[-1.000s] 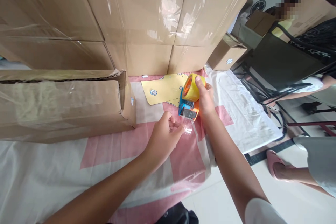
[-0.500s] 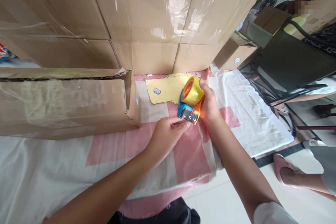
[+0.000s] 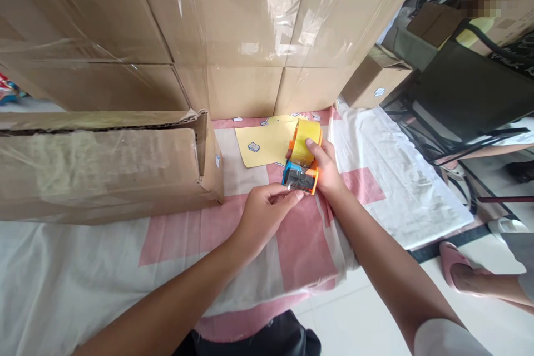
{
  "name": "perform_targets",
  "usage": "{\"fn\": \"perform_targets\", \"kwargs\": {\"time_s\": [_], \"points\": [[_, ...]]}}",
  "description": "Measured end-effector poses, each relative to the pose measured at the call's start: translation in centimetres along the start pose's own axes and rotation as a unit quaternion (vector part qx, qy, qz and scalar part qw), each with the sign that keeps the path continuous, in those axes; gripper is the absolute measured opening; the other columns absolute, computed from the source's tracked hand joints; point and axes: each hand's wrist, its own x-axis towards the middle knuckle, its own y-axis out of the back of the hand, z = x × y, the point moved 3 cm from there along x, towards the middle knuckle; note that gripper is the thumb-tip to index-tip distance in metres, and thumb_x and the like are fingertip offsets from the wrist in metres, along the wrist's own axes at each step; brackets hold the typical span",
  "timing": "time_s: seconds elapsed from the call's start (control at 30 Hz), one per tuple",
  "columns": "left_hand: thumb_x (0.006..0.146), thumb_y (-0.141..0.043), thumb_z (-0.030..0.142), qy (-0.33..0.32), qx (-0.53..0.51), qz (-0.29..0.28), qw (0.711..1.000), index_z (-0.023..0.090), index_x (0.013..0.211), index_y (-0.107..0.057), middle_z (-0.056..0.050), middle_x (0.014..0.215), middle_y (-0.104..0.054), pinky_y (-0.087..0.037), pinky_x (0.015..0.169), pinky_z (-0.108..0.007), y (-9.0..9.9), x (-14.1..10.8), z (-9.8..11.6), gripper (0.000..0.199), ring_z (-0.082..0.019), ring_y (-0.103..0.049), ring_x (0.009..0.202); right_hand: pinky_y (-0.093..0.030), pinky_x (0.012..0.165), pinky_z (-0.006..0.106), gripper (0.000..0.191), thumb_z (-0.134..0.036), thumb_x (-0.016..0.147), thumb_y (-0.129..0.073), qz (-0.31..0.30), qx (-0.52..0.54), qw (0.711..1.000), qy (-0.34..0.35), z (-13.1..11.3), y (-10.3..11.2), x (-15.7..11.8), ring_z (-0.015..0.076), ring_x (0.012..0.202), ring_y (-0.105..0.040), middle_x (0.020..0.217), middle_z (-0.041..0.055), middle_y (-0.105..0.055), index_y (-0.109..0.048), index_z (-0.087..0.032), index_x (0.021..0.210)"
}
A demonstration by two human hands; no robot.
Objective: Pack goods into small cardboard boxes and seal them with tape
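Observation:
A tape dispenser (image 3: 298,177) with a blue and orange body carries a yellowish roll of packing tape (image 3: 307,136). My right hand (image 3: 324,164) is wrapped around the dispenser from the right, its thumb lying on the roll. At the dispenser's front edge my left hand (image 3: 271,208) pinches the loose end of the clear tape between thumb and fingers. Beneath and behind the dispenser, a yellow paper sheet (image 3: 267,144) with small printed pictures lies on the pink and white cloth (image 3: 246,178).
A long cardboard box (image 3: 104,172) with an open gap along its top sits to the left. Tall taped cartons (image 3: 242,16) form a wall behind. On the right are a small cardboard box (image 3: 369,80), a dark chair (image 3: 450,83) and a person's foot in a pink shoe (image 3: 453,267).
My right hand has turned the dispenser, so the roll now faces me more squarely and its thumb lies on the tape. My left hand stays at the front edge, thumb and fingers still pinched.

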Motion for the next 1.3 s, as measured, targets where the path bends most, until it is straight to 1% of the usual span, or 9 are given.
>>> {"fn": "perform_targets", "kwargs": {"time_s": [0.13,0.33,0.5,0.63,0.77,0.93,1.13,1.2,1.3], "points": [[0.084,-0.072,0.041,0.001,-0.029,-0.023,0.999,0.021,0.093,-0.082,-0.003,0.089,-0.077,-0.046,0.073,-0.026,-0.2,-0.1,0.2,0.024,-0.019,-0.064,0.084,-0.060,0.064,0.038,0.035,-0.056,0.077,-0.069,0.068,0.028,0.997,-0.011,0.0,-0.4,-0.3,0.0272,0.077,-0.073,0.074,0.0047,-0.072,-0.063,-0.022,0.085],[0.084,-0.071,0.039,-0.005,-0.040,-0.034,0.999,0.018,0.086,-0.080,-0.004,0.084,-0.077,-0.046,0.073,-0.026,-0.2,-0.1,1.0,0.023,-0.018,-0.065,0.082,-0.061,0.070,0.041,0.032,-0.055,0.076,-0.066,0.095,0.024,0.995,-0.006,-0.8,-0.6,-0.6,0.0288,0.084,-0.073,0.071,0.0046,-0.068,-0.057,-0.025,0.077],[0.087,-0.068,0.040,-0.016,-0.035,-0.045,0.998,0.017,0.082,-0.077,-0.004,0.081,-0.073,-0.045,0.071,-0.027,0.0,-0.1,1.2,0.026,-0.019,-0.064,0.082,-0.062,0.072,0.041,0.032,-0.054,0.075,-0.066,0.094,0.040,0.995,-0.019,-0.9,-0.8,-0.6,0.0291,0.086,-0.072,0.073,0.0056,-0.068,-0.054,-0.024,0.074],[0.087,-0.067,0.040,-0.018,-0.039,-0.052,0.998,0.018,0.083,-0.076,-0.003,0.079,-0.070,-0.045,0.070,-0.026,0.1,-0.1,1.3,0.024,-0.019,-0.063,0.083,-0.062,0.071,0.040,0.032,-0.052,0.072,-0.070,0.102,0.059,0.993,-0.033,-1.0,-0.8,-0.7,0.0291,0.086,-0.072,0.075,0.0055,-0.069,-0.057,-0.024,0.078],[0.088,-0.067,0.040,-0.013,-0.039,-0.057,0.998,0.019,0.079,-0.074,-0.002,0.073,-0.066,-0.045,0.070,-0.027,0.2,-0.2,1.3,0.024,-0.019,-0.062,0.082,-0.061,0.069,0.039,0.032,-0.053,0.073,-0.070,0.110,0.069,0.990,-0.047,-0.9,-0.9,-0.8,0.0279,0.083,-0.072,0.074,0.0046,-0.069,-0.059,-0.023,0.081],[0.088,-0.067,0.039,-0.018,-0.031,-0.042,0.998,0.018,0.080,-0.074,-0.002,0.078,-0.067,-0.044,0.068,-0.026,0.3,-0.4,1.6,0.024,-0.016,-0.059,0.077,-0.060,0.067,0.039,0.030,-0.049,0.075,-0.070,0.118,0.102,0.986,-0.052,-0.5,-0.8,-0.8,0.0244,0.071,-0.070,0.070,0.0021,-0.065,-0.057,-0.023,0.080],[0.089,-0.066,0.038,-0.039,-0.023,-0.031,0.999,0.018,0.080,-0.074,0.000,0.072,-0.063,-0.040,0.063,-0.025,0.4,-0.5,1.6,0.023,-0.014,-0.053,0.070,-0.060,0.070,0.041,0.028,-0.047,0.074,-0.071,0.126,0.107,0.985,-0.055,-0.4,-0.7,-0.8,0.0253,0.073,-0.069,0.071,0.0030,-0.066,-0.062,-0.021,0.081],[0.089,-0.065,0.034,-0.051,0.011,-0.027,0.998,0.018,0.078,-0.073,0.000,0.072,-0.063,-0.039,0.062,-0.025,0.3,-0.3,1.1,0.021,-0.013,-0.053,0.068,-0.060,0.073,0.041,0.029,-0.049,0.073,-0.071,0.117,0.135,0.982,-0.068,-0.5,-0.9,-0.8,0.0243,0.072,-0.068,0.069,0.0022,-0.065,-0.061,-0.022,0.080],[0.088,-0.062,0.026,-0.075,0.110,-0.043,0.990,0.019,0.077,-0.075,0.000,0.072,-0.065,-0.037,0.060,-0.026,-0.1,-0.1,0.2,0.018,-0.013,-0.053,0.065,-0.058,0.077,0.042,0.034,-0.057,0.076,-0.066,0.064,0.190,0.974,-0.106,-0.6,-1.6,-1.1,0.0235,0.074,-0.067,0.070,0.0014,-0.065,-0.061,-0.025,0.081]]}}
